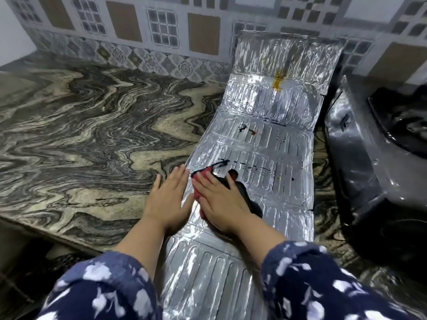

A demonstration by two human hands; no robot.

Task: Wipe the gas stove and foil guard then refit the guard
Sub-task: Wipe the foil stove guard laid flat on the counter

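The silver foil guard [261, 144] lies unfolded flat on the marble counter, its far panel leaning up against the tiled wall. It carries a yellow-brown stain near the far fold and small dark marks in the middle. My right hand [221, 199] presses flat on a red and black cloth [233, 179] on the guard's left part. My left hand [168, 199] rests flat, fingers spread, on the guard's left edge and the counter. The black gas stove [360, 158] stands to the right of the guard.
The grey and beige swirled marble counter [92, 125] stretches left of the guard, with its front edge at the lower left. A patterned tiled wall [161, 38] runs along the back. My blue floral sleeves fill the bottom of the view.
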